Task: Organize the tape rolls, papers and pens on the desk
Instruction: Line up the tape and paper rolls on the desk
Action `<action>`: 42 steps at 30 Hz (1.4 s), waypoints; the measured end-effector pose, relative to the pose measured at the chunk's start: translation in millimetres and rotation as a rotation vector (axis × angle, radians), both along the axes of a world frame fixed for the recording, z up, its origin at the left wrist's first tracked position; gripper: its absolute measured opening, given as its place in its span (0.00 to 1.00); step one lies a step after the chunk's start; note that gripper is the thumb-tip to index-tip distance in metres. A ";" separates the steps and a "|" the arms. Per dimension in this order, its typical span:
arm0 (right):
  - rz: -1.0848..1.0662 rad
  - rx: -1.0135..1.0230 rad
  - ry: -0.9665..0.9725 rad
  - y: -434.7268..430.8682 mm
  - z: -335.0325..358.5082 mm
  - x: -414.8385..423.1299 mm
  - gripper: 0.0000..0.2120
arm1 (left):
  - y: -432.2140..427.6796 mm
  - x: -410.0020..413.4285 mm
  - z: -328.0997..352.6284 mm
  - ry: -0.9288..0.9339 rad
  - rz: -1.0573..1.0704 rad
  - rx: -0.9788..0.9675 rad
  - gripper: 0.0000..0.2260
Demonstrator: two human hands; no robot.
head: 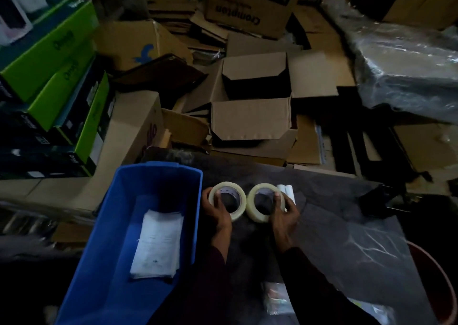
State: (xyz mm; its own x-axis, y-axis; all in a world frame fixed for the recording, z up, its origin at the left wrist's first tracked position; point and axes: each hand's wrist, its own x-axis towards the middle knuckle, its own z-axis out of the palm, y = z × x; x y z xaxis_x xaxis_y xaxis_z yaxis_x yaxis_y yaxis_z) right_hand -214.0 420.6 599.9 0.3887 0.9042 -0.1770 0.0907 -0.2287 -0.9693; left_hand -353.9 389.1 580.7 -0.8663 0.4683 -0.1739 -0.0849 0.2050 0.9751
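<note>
Looks like the tape-sorting step: left hand (218, 212) is curled around one tape roll (227, 199), right hand (282, 213) around the other tape roll (265, 202), both lying flat on the dark tabletop (347, 225), holes facing up, side by side. Next move probably lifts them into the blue bin (119, 225) just left, where papers (157, 243) already sit.

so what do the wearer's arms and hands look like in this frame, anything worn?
Both hands are bare: no gloves, and no rings or watch that I can make out in the dim light. The left hand and right hand each come out of a long dark sleeve, maroon-looking, ending at the wrist. No markings are visible on the sleeves.
</note>
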 end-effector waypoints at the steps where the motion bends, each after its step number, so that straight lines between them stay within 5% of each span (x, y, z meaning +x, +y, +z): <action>1: -0.003 -0.017 -0.009 3.6 -2.4 -1.5 0.11 | 0.5 -0.1 -3.3 0.009 0.013 -0.009 0.07; 13: 0.010 0.026 -0.150 15.5 -10.3 3.2 0.09 | 30.1 -3.0 -17.7 -0.045 0.029 -0.050 0.12; 42: -0.091 -0.016 -0.135 36.7 -42.9 -2.6 0.14 | 43.2 -15.4 -19.9 -0.027 -0.082 -0.045 0.14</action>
